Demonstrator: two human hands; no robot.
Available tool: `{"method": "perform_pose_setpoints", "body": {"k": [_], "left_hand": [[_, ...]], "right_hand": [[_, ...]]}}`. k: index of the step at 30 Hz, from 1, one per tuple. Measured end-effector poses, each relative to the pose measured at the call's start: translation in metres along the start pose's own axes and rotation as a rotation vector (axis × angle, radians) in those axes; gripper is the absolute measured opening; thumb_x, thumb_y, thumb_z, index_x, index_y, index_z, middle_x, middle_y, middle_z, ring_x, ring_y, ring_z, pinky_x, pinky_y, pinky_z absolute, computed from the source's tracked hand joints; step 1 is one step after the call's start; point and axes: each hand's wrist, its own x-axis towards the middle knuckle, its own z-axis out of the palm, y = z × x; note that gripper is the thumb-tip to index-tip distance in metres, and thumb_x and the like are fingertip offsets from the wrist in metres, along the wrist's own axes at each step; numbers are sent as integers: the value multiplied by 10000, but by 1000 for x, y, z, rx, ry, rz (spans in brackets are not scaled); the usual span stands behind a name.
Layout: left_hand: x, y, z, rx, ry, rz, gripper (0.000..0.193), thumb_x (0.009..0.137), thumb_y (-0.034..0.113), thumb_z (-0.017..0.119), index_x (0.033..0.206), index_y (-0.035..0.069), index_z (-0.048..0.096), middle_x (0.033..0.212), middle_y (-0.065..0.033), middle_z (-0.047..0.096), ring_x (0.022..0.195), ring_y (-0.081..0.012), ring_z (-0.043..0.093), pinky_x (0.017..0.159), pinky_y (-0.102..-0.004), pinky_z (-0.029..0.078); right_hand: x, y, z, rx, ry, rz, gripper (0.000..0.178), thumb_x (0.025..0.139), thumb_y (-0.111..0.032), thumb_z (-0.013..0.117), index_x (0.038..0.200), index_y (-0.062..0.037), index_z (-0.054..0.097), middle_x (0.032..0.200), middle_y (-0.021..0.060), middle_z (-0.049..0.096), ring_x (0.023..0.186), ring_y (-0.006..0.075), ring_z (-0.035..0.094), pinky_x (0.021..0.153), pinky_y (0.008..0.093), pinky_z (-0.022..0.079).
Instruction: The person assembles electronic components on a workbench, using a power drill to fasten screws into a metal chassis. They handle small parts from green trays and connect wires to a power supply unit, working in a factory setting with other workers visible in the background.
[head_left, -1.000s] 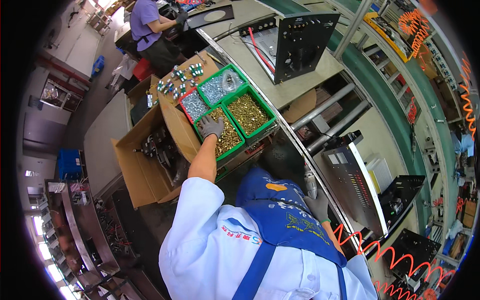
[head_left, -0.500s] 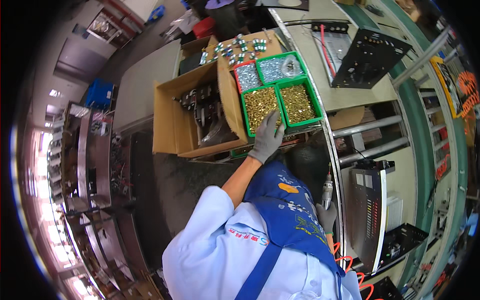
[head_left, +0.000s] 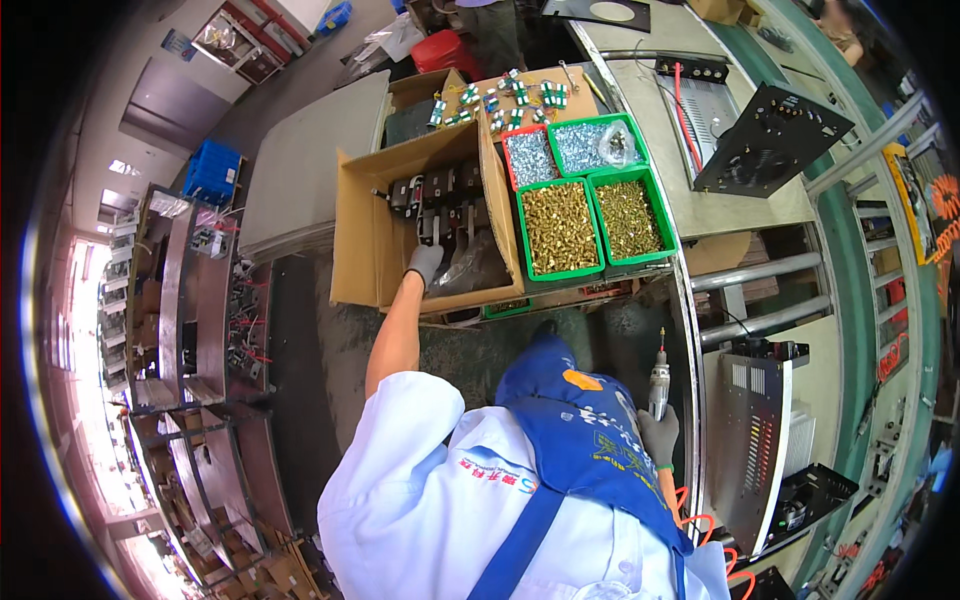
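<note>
My left hand (head_left: pixel 428 262), in a grey glove, reaches into an open cardboard box (head_left: pixel 358 220). Its fingertips are at the black parts (head_left: pixel 462 190) with bright metal pieces; the fingers are too small and partly hidden to show a grip. A clear plastic bag (head_left: pixel 470 268) lies beside it in the box. At my right side, my gloved right hand (head_left: pixel 658 438) is closed around a silver power screwdriver (head_left: pixel 659 385), its bit pointing away from me. An orange coiled hose (head_left: pixel 700 520) runs near my right forearm.
Right of the box stand green bins of brass-coloured screws (head_left: pixel 560 228), (head_left: pixel 632 218), with silver screws (head_left: pixel 585 142) behind. Small green-and-white parts (head_left: pixel 515 92) lie farther back. Along the right bench are an open black panel (head_left: pixel 770 140) and a metal casing (head_left: pixel 745 440).
My left hand has moved left from the brass-coloured screws into the cardboard box. My right hand still holds the screwdriver. The view has shifted slightly.
</note>
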Motion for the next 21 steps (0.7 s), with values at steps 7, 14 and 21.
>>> {"method": "perform_pose_setpoints", "body": {"k": [7, 14, 21], "left_hand": [[28, -15, -1, 139, -33, 277, 720, 843, 381, 667, 1405, -48, 536, 1363, -321, 622, 1278, -444, 610, 1043, -402, 497], [43, -6, 4, 23, 87, 375, 537, 913, 260, 728, 1357, -5, 585, 1209, -152, 710, 1097, -261, 665, 980, -384, 503], [29, -2, -25, -202, 57, 492, 448, 1017, 374, 592, 1230, -6, 696, 1151, -207, 749, 1087, -331, 713, 947, -401, 525]], "right_hand": [[-1, -16, 43, 14, 91, 31, 276, 771, -210, 748, 865, 18, 624, 733, 113, 631, 675, 191, 591, 664, 398, 487], [-4, -63, 74, -94, 27, 60, 328, 770, -224, 773, 954, 24, 661, 825, 177, 700, 762, 267, 693, 737, 412, 536], [-2, -71, 101, -152, 26, -7, 333, 783, -221, 796, 988, 10, 673, 874, 194, 720, 814, 301, 722, 759, 421, 546]]}}
